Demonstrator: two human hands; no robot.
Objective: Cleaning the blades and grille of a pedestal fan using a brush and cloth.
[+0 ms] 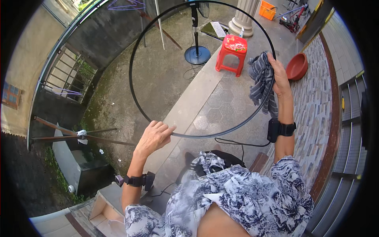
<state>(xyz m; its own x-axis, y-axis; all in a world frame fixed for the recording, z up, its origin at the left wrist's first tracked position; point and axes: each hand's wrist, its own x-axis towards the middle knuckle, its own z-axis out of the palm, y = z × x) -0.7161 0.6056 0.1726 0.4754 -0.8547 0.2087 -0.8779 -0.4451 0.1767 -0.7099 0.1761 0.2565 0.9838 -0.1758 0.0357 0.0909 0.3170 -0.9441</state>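
Note:
A large thin black ring (130,68) stands before me, held at two places. My left hand (155,137) is closed around its lower left part. At the right side of the ring, my right hand (279,74) grips the rim together with a striped grey cloth (260,71), which hangs down on the inner side and below the hand. Through the ring I see a red plastic stool (231,54) with a flower pattern on its seat, and a standing fan (197,54) with a round dark base. Both wrists wear black straps with small devices.
A red-brown plastic basin (297,66) leans by the stone-faced wall at right. An orange basket (267,10) stands beyond a fluted column (242,17). Rusty crossed poles (103,139) and a concrete block (68,160) are at left. A cable (242,143) runs near my body.

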